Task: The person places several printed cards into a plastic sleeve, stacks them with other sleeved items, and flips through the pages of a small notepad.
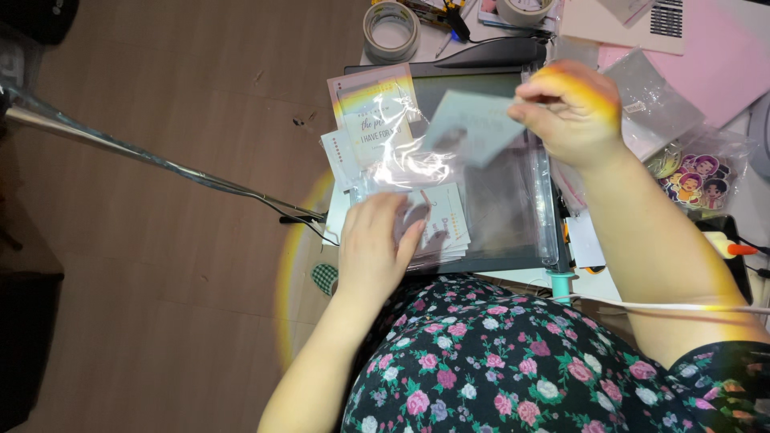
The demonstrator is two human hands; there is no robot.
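Observation:
My left hand (375, 244) rests flat on a stack of clear plastic sleeves and small white cards (443, 218) at the desk's near left edge, fingers spread. My right hand (571, 108) is raised above the desk, pinching a pale blue-grey card (469, 128) between thumb and fingers. Under that card lies a large clear zip pouch (513, 200) on a dark mat (449, 88). A pink-edged printed card (375, 108) in a shiny sleeve sits at the left.
Two tape rolls (391, 30) stand at the desk's far edge. Clear bags with cartoon stickers (696, 178) lie at the right, beside pink paper (722, 60). A metal pole (144, 152) crosses the wooden floor at left. A white cable (682, 306) runs over my floral dress.

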